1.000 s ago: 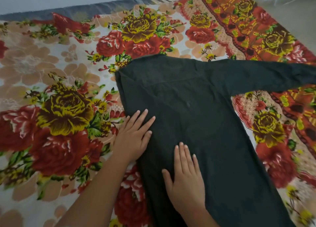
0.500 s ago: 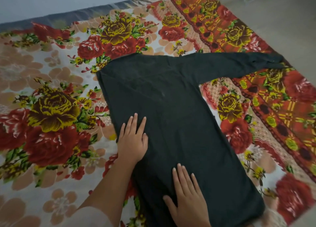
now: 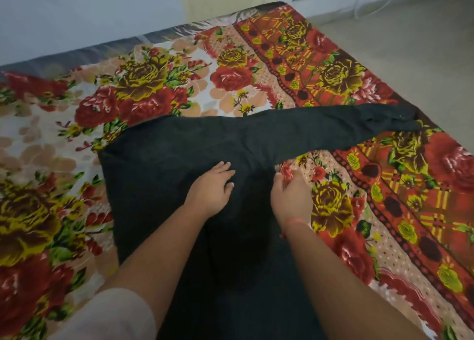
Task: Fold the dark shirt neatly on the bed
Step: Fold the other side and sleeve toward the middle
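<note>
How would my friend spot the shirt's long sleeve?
A flowery bedspread fills the view, and a dark shirt lies on it. Its sleeve runs from above the right hand toward the bedspread's right edge: the only plain dark strip crossing the red border.

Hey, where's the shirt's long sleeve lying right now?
In the head view, the sleeve stretches right across the flowered bedspread toward the bed's right edge, starting just beyond the right hand at the shirt side.

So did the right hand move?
Yes. The right hand lay flat on the middle of the shirt; now it is further up, at the shirt's right edge, just below the sleeve.
</note>
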